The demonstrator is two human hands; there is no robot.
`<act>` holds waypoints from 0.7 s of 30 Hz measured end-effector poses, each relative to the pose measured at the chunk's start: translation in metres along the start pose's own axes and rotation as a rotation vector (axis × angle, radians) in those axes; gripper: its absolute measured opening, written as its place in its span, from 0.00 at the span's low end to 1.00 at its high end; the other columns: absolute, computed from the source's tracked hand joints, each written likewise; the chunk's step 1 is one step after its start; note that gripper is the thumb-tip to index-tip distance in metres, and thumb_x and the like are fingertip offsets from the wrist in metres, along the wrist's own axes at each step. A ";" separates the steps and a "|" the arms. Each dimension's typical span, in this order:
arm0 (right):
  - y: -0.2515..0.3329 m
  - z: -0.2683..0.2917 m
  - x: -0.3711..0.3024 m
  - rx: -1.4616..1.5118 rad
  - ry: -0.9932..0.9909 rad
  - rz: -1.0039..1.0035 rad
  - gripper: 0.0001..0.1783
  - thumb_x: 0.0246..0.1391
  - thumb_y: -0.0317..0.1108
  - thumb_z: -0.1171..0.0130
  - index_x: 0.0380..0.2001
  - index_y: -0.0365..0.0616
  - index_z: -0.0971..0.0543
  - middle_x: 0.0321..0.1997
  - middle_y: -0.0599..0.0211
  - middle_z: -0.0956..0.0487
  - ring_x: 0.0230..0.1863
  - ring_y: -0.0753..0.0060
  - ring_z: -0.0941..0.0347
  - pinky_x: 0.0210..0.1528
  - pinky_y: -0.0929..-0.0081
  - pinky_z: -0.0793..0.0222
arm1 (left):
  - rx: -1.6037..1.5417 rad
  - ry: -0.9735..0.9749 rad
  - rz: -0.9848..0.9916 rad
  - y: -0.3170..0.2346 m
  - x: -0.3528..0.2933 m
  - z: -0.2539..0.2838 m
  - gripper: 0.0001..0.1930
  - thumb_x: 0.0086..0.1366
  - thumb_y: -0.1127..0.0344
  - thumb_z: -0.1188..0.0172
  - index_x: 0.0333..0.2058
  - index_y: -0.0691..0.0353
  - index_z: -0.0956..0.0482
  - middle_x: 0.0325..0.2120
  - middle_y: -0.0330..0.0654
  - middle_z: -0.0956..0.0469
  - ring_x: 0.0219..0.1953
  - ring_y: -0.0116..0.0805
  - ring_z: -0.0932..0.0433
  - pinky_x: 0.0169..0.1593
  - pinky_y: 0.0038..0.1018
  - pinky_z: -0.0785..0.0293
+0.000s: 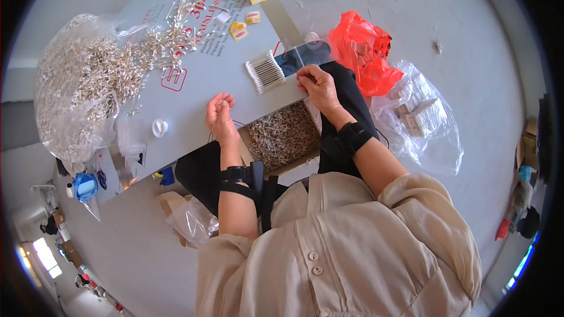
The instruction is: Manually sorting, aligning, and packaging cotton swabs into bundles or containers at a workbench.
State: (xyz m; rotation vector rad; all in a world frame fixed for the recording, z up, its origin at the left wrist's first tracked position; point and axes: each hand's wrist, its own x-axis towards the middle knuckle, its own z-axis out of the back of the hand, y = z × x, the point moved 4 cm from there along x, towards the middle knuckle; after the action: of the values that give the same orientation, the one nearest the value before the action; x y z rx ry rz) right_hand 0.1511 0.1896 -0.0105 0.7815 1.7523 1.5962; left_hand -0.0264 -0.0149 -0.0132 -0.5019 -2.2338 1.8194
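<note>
A flat row of white-tipped cotton swabs lies side by side near the edge of the grey table. To its left, and nearer to me, my left hand hovers with its fingers curled in; whatever it may hold is hidden. My right hand is just right of the row, thumb and fingertips pressed together beside a dark blue, shiny flat sheet. I cannot make out what sits in that pinch. Below and between my hands, an open box full of loose cotton swabs rests at my lap.
A large clear bag spills cotton swabs across the table's left. Small yellow boxes lie at the far side, a round white lid at the near left. Right of my leg are a red bag and a clear bag with white packs.
</note>
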 end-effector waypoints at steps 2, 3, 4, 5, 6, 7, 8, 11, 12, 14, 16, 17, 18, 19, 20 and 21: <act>-0.009 0.002 -0.002 -0.090 0.008 0.045 0.04 0.53 0.22 0.41 0.34 0.37 0.22 0.26 0.68 0.22 0.29 0.80 0.26 0.33 0.80 0.29 | 0.033 0.014 -0.012 0.002 -0.004 -0.004 0.11 0.68 0.74 0.47 0.48 0.69 0.27 0.44 0.46 0.23 0.45 0.35 0.23 0.52 0.32 0.25; -0.012 0.005 -0.004 -0.142 -0.003 0.105 0.06 0.51 0.21 0.40 0.34 0.37 0.22 0.27 0.66 0.23 0.30 0.77 0.25 0.34 0.79 0.28 | 0.065 0.037 -0.024 0.002 -0.008 -0.008 0.11 0.68 0.74 0.47 0.48 0.69 0.26 0.43 0.45 0.23 0.44 0.34 0.23 0.52 0.31 0.25; -0.006 0.003 -0.003 -0.189 -0.005 0.168 0.07 0.49 0.21 0.40 0.34 0.37 0.23 0.29 0.64 0.23 0.31 0.74 0.25 0.35 0.77 0.28 | 0.100 0.051 -0.042 0.002 -0.009 -0.007 0.11 0.68 0.74 0.47 0.48 0.69 0.26 0.43 0.45 0.23 0.43 0.33 0.23 0.51 0.31 0.25; -0.003 0.002 -0.004 -0.192 0.004 0.180 0.07 0.49 0.21 0.40 0.34 0.37 0.23 0.29 0.64 0.23 0.31 0.74 0.25 0.35 0.77 0.28 | 0.091 0.043 -0.052 0.003 -0.010 -0.005 0.11 0.68 0.74 0.47 0.48 0.69 0.26 0.43 0.45 0.23 0.43 0.33 0.23 0.51 0.31 0.25; 0.000 -0.001 -0.008 -0.277 0.021 0.215 0.08 0.48 0.21 0.39 0.34 0.36 0.23 0.30 0.64 0.24 0.33 0.72 0.24 0.37 0.76 0.28 | 0.080 0.045 -0.050 0.004 -0.011 -0.002 0.11 0.68 0.74 0.47 0.47 0.69 0.26 0.42 0.44 0.23 0.42 0.32 0.23 0.51 0.31 0.25; 0.003 -0.002 -0.011 -0.364 0.034 0.250 0.08 0.48 0.21 0.39 0.35 0.36 0.23 0.32 0.63 0.24 0.35 0.70 0.24 0.38 0.76 0.28 | 0.065 0.051 -0.046 0.005 -0.012 -0.003 0.11 0.68 0.74 0.47 0.47 0.69 0.26 0.42 0.43 0.23 0.42 0.31 0.23 0.51 0.30 0.25; 0.005 -0.002 -0.013 -0.373 0.041 0.261 0.08 0.48 0.21 0.39 0.35 0.36 0.23 0.32 0.63 0.24 0.35 0.70 0.24 0.38 0.76 0.28 | 0.052 0.044 -0.052 0.005 -0.012 -0.002 0.11 0.68 0.74 0.47 0.47 0.69 0.26 0.42 0.43 0.23 0.42 0.31 0.23 0.51 0.30 0.25; 0.009 -0.002 -0.015 -0.387 0.058 0.288 0.09 0.48 0.21 0.40 0.35 0.36 0.22 0.33 0.63 0.26 0.36 0.70 0.24 0.39 0.77 0.28 | 0.018 0.030 -0.064 0.008 -0.013 -0.004 0.10 0.68 0.75 0.48 0.46 0.69 0.25 0.40 0.42 0.23 0.41 0.30 0.23 0.50 0.30 0.24; 0.009 0.000 -0.014 -0.382 0.058 0.272 0.09 0.48 0.20 0.40 0.36 0.36 0.22 0.34 0.63 0.26 0.36 0.70 0.24 0.39 0.77 0.28 | 0.032 0.053 -0.082 0.009 -0.013 -0.006 0.09 0.68 0.75 0.48 0.46 0.69 0.25 0.39 0.41 0.23 0.41 0.29 0.23 0.49 0.29 0.24; 0.009 0.000 -0.013 -0.388 0.074 0.254 0.10 0.47 0.20 0.40 0.36 0.36 0.21 0.34 0.64 0.25 0.36 0.71 0.24 0.40 0.78 0.28 | 0.037 0.060 -0.096 0.008 -0.014 -0.005 0.09 0.68 0.74 0.48 0.45 0.69 0.25 0.39 0.41 0.22 0.41 0.29 0.23 0.49 0.29 0.24; 0.010 -0.002 -0.014 -0.392 0.061 0.217 0.11 0.46 0.19 0.39 0.36 0.36 0.21 0.34 0.65 0.26 0.36 0.74 0.24 0.40 0.79 0.28 | 0.030 0.073 -0.113 0.009 -0.013 -0.004 0.09 0.69 0.74 0.48 0.45 0.69 0.26 0.39 0.41 0.22 0.40 0.28 0.23 0.48 0.28 0.23; 0.012 -0.005 -0.014 -0.401 0.076 0.218 0.11 0.46 0.19 0.39 0.36 0.36 0.21 0.34 0.65 0.26 0.36 0.74 0.24 0.40 0.79 0.28 | 0.021 0.057 -0.111 0.010 -0.013 -0.001 0.09 0.69 0.74 0.48 0.45 0.69 0.26 0.39 0.41 0.22 0.40 0.28 0.23 0.48 0.28 0.23; 0.013 -0.007 -0.014 -0.390 0.086 0.203 0.11 0.46 0.19 0.39 0.36 0.35 0.21 0.34 0.66 0.26 0.36 0.75 0.24 0.40 0.79 0.28 | 0.013 0.057 -0.124 0.011 -0.012 0.000 0.09 0.68 0.74 0.47 0.45 0.68 0.26 0.39 0.41 0.22 0.40 0.28 0.22 0.48 0.27 0.23; 0.012 -0.006 -0.014 -0.381 0.088 0.186 0.11 0.46 0.19 0.39 0.36 0.35 0.21 0.34 0.67 0.26 0.36 0.76 0.25 0.40 0.80 0.28 | 0.004 0.065 -0.134 0.011 -0.012 -0.001 0.09 0.68 0.73 0.47 0.45 0.68 0.26 0.39 0.41 0.22 0.40 0.29 0.22 0.48 0.27 0.24; 0.012 -0.006 -0.013 -0.389 0.094 0.185 0.11 0.46 0.19 0.39 0.36 0.35 0.21 0.34 0.67 0.26 0.36 0.76 0.25 0.40 0.80 0.28 | -0.003 0.058 -0.130 0.011 -0.013 -0.003 0.09 0.68 0.73 0.47 0.45 0.68 0.26 0.39 0.41 0.22 0.40 0.29 0.22 0.48 0.27 0.24; 0.010 -0.005 -0.012 -0.410 0.085 0.169 0.11 0.46 0.19 0.39 0.36 0.35 0.21 0.34 0.68 0.26 0.36 0.76 0.25 0.40 0.80 0.28 | 0.164 0.058 -0.179 0.009 -0.016 -0.004 0.09 0.67 0.73 0.45 0.45 0.68 0.26 0.40 0.42 0.23 0.40 0.29 0.22 0.47 0.26 0.24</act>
State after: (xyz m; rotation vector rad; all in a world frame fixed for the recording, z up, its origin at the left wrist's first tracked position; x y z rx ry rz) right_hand 0.1550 0.1781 0.0008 0.6800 1.3718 2.0414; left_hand -0.0093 -0.0156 -0.0201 -0.3084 -1.9997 1.8498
